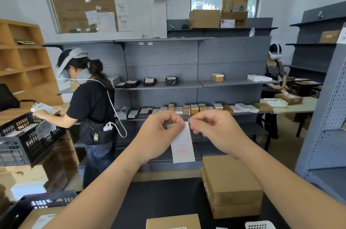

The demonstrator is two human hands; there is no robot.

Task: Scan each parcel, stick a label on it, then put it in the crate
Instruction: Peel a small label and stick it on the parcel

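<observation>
L hand: fingers curled, pinches label at top L.
R hand: fingertips pinch its top R corner.
Label pos: hangs btw hands, mid-frame, red square print.
Parcels: brown stack at 5 o'clock on table; single parcel at 6.
Crate: black, 8 o'clock.

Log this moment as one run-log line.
step: label | left grip: pinches label top | right grip: pinches label top | boxes: on table

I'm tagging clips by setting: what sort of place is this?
Probably a parcel-packing stockroom: grey pegboard shelves lined with small boxes, stacked cardboard parcels close by, and a label held up.
</observation>
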